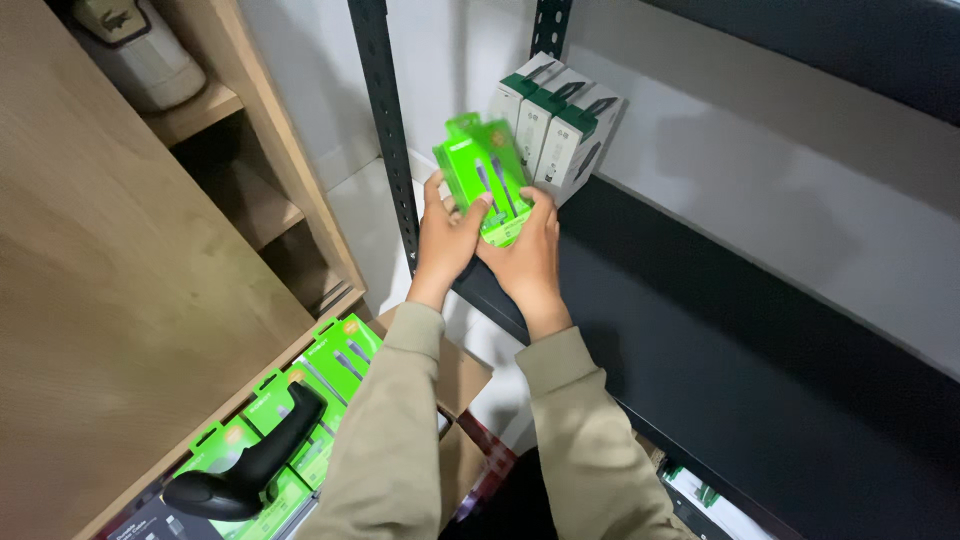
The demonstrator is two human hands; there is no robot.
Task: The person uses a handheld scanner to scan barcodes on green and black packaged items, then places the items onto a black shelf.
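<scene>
A bright green cable package (484,172) stands tilted at the near end of a dark metal shelf (720,340), its top leaning toward the upper left. Both hands grip it from below. The left hand (446,235) wraps the lower left edge, the thumb pressed across the front face and the fingers curled behind. The right hand (526,250) clasps the lower right corner, its fingers closed over the bottom of the front. Most of the package rises above the two hands; only its lower part sits inside the grip. Whether there is one package or a thin stack cannot be told.

Just to the right, nearly touching the green package, three white boxes with green tops (555,125) stand side by side on the shelf, leaning against the grey wall. A black perforated upright (390,130) of the rack runs just left of the hands.

Lower left, an open cardboard box (462,372) holds more green packages (325,385), and a black handheld scanner (250,468) lies across them. A wooden cabinet (120,260) fills the left side.
</scene>
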